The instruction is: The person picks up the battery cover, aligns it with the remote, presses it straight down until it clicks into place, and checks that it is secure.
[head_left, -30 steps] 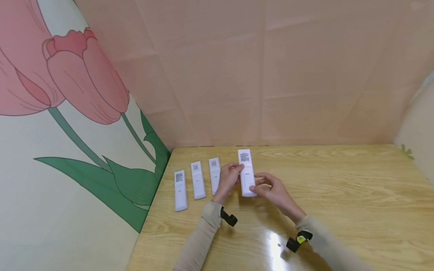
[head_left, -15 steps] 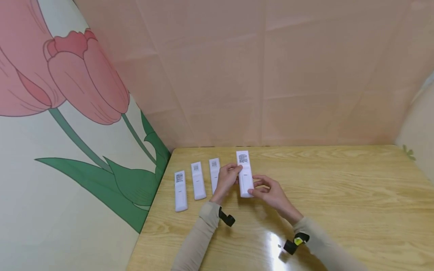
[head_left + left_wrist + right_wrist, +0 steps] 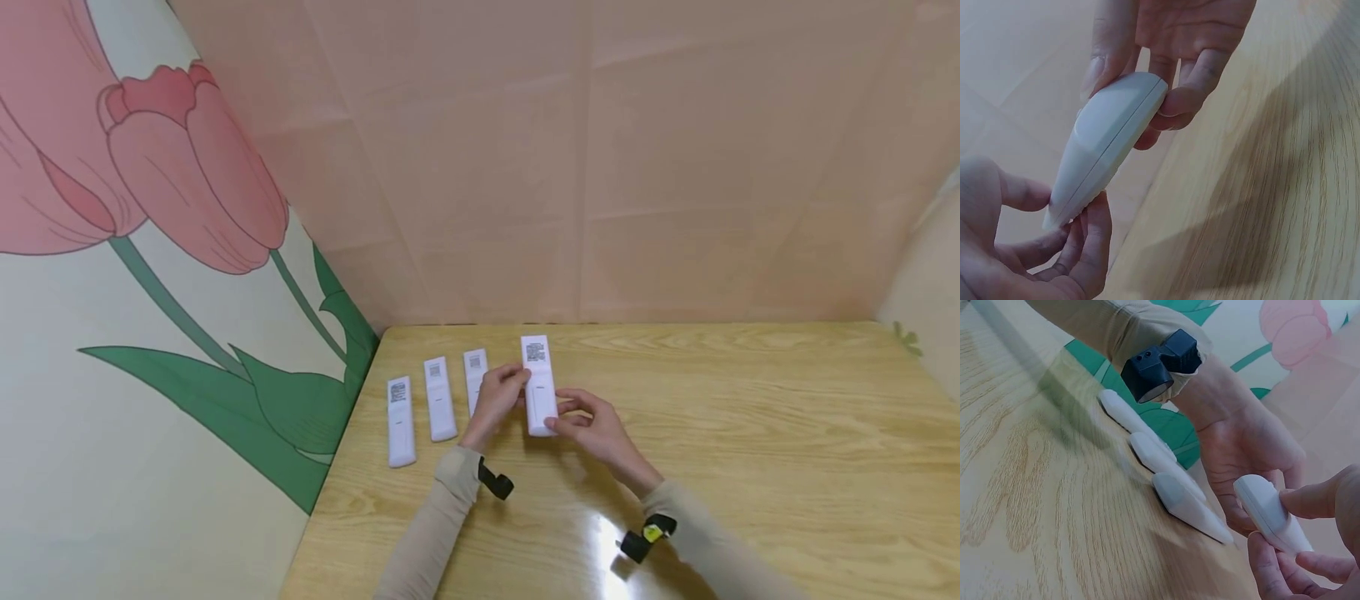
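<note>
A white remote control [image 3: 541, 400] is held up over the table, its back with a printed label and a battery cover facing up. My left hand [image 3: 495, 396] pinches its left edge, thumb on top. At the lower right end, my right hand [image 3: 596, 427] grips the same remote between thumb and fingers. The left wrist view shows the remote [image 3: 1110, 128] side-on, tilted, apart from the wood surface. Fingers of both hands curl beneath it in the right wrist view, where its rounded end [image 3: 1260, 497] shows.
Three more white remotes lie back up in a row to the left: one [image 3: 401, 425] nearest the table's left edge, another [image 3: 440, 402] beside it, and a third [image 3: 474, 371] partly behind my left hand. Walls border the wooden table [image 3: 750, 433] at left, back and right.
Both hands and the held remote have drifted slightly left, with the remote's top a little lower in the head view. The grips look the same, and the three lying remotes stay put.
</note>
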{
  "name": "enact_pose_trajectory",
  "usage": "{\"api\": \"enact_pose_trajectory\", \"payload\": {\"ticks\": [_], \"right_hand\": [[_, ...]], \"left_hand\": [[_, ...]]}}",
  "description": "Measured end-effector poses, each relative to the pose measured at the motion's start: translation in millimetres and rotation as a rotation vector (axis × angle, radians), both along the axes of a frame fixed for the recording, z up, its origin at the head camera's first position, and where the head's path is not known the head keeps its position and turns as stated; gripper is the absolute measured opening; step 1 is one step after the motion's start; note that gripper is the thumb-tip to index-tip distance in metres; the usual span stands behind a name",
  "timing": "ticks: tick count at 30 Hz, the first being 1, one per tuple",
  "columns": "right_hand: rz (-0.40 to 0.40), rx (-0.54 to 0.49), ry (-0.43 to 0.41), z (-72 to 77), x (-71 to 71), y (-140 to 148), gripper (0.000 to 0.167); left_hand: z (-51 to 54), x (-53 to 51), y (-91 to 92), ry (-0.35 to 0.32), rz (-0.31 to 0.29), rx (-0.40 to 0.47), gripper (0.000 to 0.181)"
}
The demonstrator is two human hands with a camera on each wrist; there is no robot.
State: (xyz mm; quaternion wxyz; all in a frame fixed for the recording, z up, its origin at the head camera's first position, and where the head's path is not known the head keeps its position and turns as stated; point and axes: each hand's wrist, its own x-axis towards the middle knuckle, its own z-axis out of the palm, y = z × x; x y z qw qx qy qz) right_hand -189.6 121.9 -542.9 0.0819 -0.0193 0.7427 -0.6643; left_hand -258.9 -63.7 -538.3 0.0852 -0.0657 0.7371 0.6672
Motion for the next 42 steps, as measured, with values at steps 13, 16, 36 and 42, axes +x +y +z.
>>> {"api": "enact_pose_trajectory", "payload": {"ticks": [13, 16, 36, 42], "right_hand": [[-0.006, 0.044, -0.012, -2.6, -4.2, -8, 0.061], [-0.004, 0.043, -0.011, -3.9, -6.4, -9, 0.062], [-0.024, 0.12, 0.007, -24.4, -20.5, -19, 0.055], [-0.025, 0.165, 0.033, -26.7, -22.9, -24, 0.052]], "left_hand": [[-0.2, -2.3, -11.5, 0.026, -0.022, -0.002, 0.038], [0.8, -3.3, -12.7, 0.019, -0.011, -0.026, 0.035], [-8.8, -5.9, -16.4, 0.117, -0.003, -0.291, 0.034], [-10.1, -6.7, -15.9, 0.13, -0.002, -0.358, 0.032]]}}
